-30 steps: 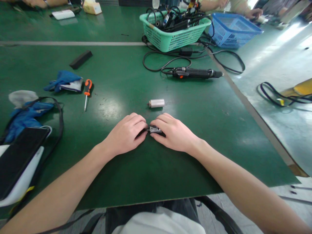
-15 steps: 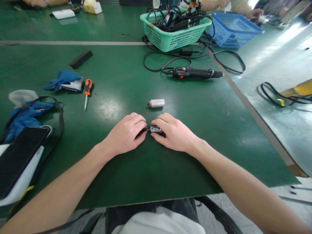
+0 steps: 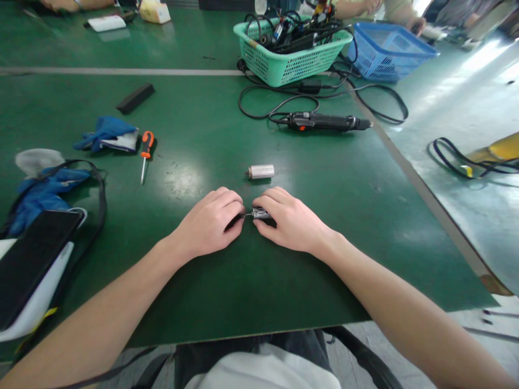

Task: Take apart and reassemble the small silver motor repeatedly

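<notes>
My right hand (image 3: 290, 219) pinches a small slotted metal cylinder (image 3: 260, 213) between thumb and fingers, just above the green table. From its left end a thin shaft (image 3: 248, 215) runs toward my left hand (image 3: 217, 220). The fingertips of that hand are closed around the shaft's far end or a small piece on it; the fingers hide which. Just beyond both hands lies a silver ribbed cylinder (image 3: 261, 172) on its side, with a short tip pointing left.
A corded black electric screwdriver (image 3: 324, 121) lies before a green basket (image 3: 294, 56) of tools and a blue basket (image 3: 389, 51). Leftward are an orange-handled screwdriver (image 3: 146, 148), blue gloves (image 3: 109, 132), a black block (image 3: 135, 98) and a phone (image 3: 38, 259). Other people's hands show at the far edge.
My right hand has shifted slightly right with the slotted cylinder, so the gap to my left fingers is wider and more of the thin shaft shows. My left hand stays nearly still.
</notes>
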A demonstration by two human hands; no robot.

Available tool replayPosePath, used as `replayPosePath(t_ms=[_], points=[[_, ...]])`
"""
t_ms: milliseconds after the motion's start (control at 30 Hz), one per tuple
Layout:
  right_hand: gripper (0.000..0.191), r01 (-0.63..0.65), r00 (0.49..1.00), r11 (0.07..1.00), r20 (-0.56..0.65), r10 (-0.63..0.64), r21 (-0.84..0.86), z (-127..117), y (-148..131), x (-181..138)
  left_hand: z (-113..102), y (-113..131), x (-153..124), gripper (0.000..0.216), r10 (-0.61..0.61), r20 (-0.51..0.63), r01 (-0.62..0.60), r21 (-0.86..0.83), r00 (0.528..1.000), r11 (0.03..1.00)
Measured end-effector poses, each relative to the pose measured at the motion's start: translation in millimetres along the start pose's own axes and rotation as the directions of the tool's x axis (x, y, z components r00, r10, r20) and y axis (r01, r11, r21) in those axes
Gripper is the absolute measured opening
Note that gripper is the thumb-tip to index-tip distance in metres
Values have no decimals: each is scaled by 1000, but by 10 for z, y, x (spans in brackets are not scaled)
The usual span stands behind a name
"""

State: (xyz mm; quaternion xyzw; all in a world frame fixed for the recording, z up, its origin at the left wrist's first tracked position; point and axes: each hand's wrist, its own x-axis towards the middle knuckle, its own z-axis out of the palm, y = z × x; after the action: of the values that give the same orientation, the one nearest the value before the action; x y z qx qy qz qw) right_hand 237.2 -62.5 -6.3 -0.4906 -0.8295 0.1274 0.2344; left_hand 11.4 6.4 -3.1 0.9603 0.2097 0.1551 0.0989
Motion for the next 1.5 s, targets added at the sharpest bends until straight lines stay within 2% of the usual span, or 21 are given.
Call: replayPosePath(t_ms=[167, 467, 1267, 1500], points=[[23, 0, 1000, 1000, 7, 0, -13, -5, -3, -4, -9, 3, -1, 14, -28, -22, 28, 14, 999, 1000], [21, 8, 1000, 1000, 1, -8, -21, -3, -9, 5, -12, 11, -6, 13, -55, -38, 56, 29, 998, 998], [22, 26, 1000, 999, -6, -26, -25, 7, 2, 3, 4, -25, -2, 23, -4, -5, 4, 27, 1000, 1000], [26, 137, 990, 989, 53, -134, -58, -23, 4, -9, -3, -33, -5, 26, -7, -6, 7, 41, 1000, 999]])
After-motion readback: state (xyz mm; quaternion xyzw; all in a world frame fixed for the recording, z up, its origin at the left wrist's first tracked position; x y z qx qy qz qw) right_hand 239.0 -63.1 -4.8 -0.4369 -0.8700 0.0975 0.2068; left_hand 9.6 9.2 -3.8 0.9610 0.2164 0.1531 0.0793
